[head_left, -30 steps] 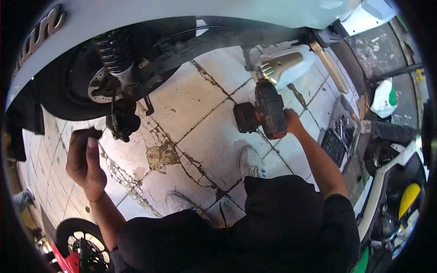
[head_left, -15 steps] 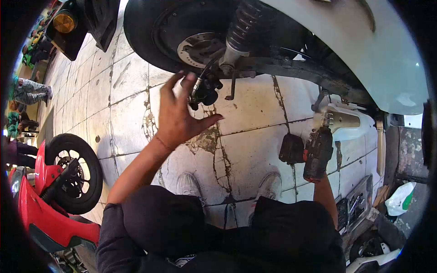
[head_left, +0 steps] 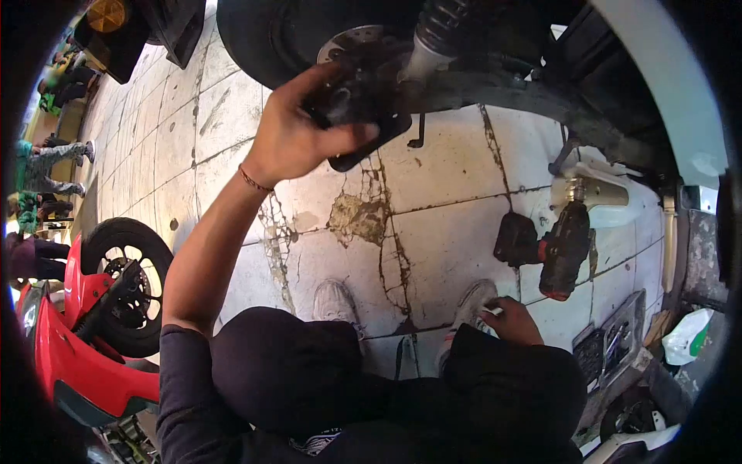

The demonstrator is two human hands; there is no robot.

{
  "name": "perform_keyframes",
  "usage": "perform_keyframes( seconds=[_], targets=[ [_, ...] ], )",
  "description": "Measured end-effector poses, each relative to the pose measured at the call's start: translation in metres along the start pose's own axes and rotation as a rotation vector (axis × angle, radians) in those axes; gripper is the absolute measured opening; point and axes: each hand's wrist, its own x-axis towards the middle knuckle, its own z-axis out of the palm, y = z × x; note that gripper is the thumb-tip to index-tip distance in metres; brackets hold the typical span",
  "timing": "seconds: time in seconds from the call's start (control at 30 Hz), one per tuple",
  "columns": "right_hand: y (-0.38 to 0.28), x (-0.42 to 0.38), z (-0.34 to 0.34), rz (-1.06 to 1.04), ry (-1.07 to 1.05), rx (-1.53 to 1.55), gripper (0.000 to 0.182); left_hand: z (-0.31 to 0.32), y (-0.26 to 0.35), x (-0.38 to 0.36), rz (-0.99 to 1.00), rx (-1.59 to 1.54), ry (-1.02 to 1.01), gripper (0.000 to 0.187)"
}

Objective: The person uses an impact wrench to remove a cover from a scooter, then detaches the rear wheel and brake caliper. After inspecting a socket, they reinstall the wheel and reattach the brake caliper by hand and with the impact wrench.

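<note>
My left hand (head_left: 290, 139) is closed around a dark brake caliper (head_left: 359, 104), thumb below it, just under the brake disc (head_left: 348, 42) of the scooter wheel. Motion blurs part of the caliper and the area behind it. My right hand (head_left: 516, 323) is near my right shoe, its fingers pinched on a small pale thing too small to name. On the tiles in front of that hand lies a black and red cordless impact wrench (head_left: 566, 251) with its battery, apart from the hand. A shock absorber (head_left: 444, 31) stands above the caliper.
A pale scooter body panel (head_left: 657, 69) overhangs the upper right. To the left stands a red motorcycle (head_left: 66, 340) with its wheel (head_left: 127, 290). A tool tray (head_left: 618, 336) sits at the lower right, near a white plastic bag (head_left: 688, 338). Several people are at the far left.
My left hand has moved up and right and taken hold of the caliper, which was hanging free. My right hand has left the impact wrench and drawn back toward my shoe.
</note>
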Motion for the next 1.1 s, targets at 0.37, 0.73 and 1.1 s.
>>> perform_keyframes(
  seconds=[0.37,0.73,1.1],
  targets=[
    [-0.128,0.07,0.008,-0.581,-0.129,0.021,0.03,0.015,0.0,-0.008,-0.202,-0.77,-0.048,0.054],
    [-0.156,0.085,0.007,-0.802,0.021,0.141,0.022,0.022,0.004,-0.01,-0.354,-1.028,-0.071,0.045],
    [-0.141,0.086,0.008,-0.678,0.021,0.249,0.019,0.03,0.0,-0.012,-0.294,-0.912,-0.004,0.056]
  ],
)
